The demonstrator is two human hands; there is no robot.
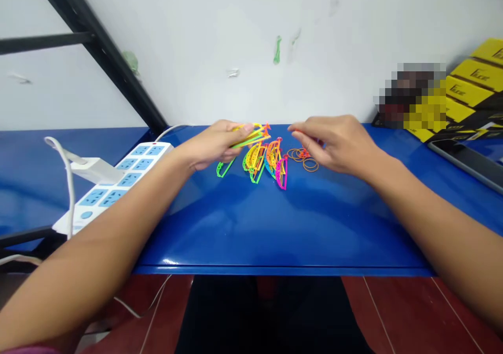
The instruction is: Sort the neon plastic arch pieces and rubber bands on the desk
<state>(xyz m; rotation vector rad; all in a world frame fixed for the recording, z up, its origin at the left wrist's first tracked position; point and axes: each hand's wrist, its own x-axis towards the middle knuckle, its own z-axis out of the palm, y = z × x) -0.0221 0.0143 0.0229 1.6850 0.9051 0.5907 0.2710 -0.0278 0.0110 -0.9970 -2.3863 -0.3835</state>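
Observation:
My left hand [222,144] is closed around a few small plastic toy bows [251,136], yellow and green with orange tips pointing right. Below it, more toy bows [255,162] in yellow, green, blue, orange and pink lie on the blue table [251,228]. A single green bow [225,168] rests just under my left fingers. My right hand [334,141] hovers to the right with thumb and fingers pinched together; whatever is between them is too small to make out. Under its fingertips lie several tan and orange-red rubber bands [310,164], partly hidden.
A white power strip [129,178] with a plugged-in white adapter [96,170] and cables lies at the left, by a black metal frame [106,55]. Yellow-and-black boxes [471,89] are stacked at the right, with a dark phone [467,162] before them. A white wall stands behind.

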